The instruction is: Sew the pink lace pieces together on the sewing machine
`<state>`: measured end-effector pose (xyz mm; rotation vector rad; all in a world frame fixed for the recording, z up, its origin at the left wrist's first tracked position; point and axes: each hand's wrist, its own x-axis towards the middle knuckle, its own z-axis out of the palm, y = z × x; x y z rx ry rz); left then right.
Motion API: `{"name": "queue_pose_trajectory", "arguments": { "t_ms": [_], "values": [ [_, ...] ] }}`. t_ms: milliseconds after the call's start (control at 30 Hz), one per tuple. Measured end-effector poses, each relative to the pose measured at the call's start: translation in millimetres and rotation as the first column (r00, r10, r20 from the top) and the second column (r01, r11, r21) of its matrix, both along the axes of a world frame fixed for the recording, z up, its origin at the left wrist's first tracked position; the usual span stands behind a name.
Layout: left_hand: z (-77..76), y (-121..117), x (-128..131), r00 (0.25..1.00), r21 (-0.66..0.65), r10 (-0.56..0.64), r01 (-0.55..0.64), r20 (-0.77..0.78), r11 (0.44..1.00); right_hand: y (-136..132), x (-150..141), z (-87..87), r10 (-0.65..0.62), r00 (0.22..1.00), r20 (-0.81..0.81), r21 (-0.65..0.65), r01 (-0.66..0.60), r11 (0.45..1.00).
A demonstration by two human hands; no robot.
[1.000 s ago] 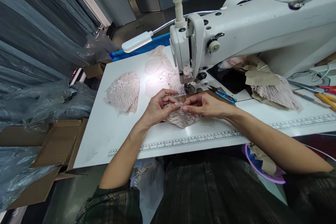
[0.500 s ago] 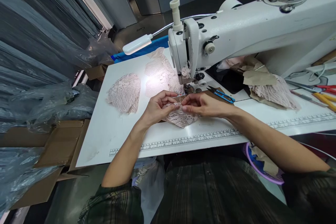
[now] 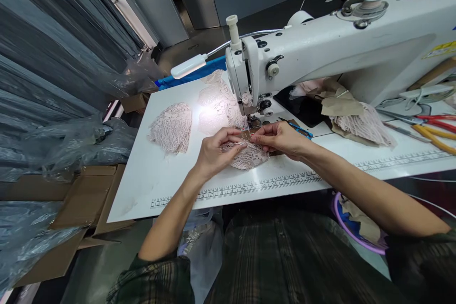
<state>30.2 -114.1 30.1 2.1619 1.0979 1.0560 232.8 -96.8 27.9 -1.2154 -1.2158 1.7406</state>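
Note:
Just in front of the sewing machine's needle area lies a pale pink lace piece, partly covered by my fingers. My left hand has its fingers closed on the lace's left upper edge. At the right upper edge, my right hand pinches the lace between thumb and forefinger. Beside my right hand rest blue thread snips, partly hidden by it. More pink lace is spread under the lamp's light behind the needle. A separate lace cup piece lies further left on the white table.
A lamp hangs over the table's far side. A printed ruler runs along the front edge. To the right lie yellow-and-red-handled tools and lace with brown paper. Cardboard boxes stand left; a purple-rimmed basket is below.
My right hand has lifted slightly and its fingers have shifted on the lace edge. The lace lies a little flatter. The whole view has shifted slightly.

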Motion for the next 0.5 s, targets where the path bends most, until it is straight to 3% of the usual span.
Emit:
{"name": "queue_pose_trajectory", "arguments": {
  "t_ms": [100, 167, 233, 367, 433, 500],
  "values": [
    [3.2, -43, 15, 0.975, 0.246, 0.055, 0.0, -0.217, 0.969, -21, 2, -3.1, 0.042, 0.997, -0.062, 0.192, -0.029, 0.981],
    [7.9, -68, 22, 0.952, 0.156, -0.045, 0.096, -0.303, 0.983, -39, 13, -4.3, 0.115, 0.993, 0.008, 0.327, -0.111, 0.938],
    [15.3, -78, 24, 0.925, 0.004, -0.197, 0.21, -0.326, 0.978, -56, 28, -3.6, 0.144, 0.973, 0.18, 0.431, -0.21, 0.878],
    [26.4, -46, 21, 0.92, 0.054, -0.162, 0.194, -0.357, 0.98, -82, 57, -1.4, 0.043, 0.897, 0.44, 0.563, -0.313, 0.765],
    [24.7, -21, 26, 0.888, 0.062, -0.276, 0.32, -0.368, 0.945, -88, 65, -2.8, -0.058, 0.869, 0.492, 0.62, -0.303, 0.724],
    [18.8, -4, 37, 0.801, -0.018, -0.477, 0.506, -0.36, 0.862, -91, 68, -5.4, -0.142, 0.848, 0.511, 0.661, -0.282, 0.695]
  ]
}}
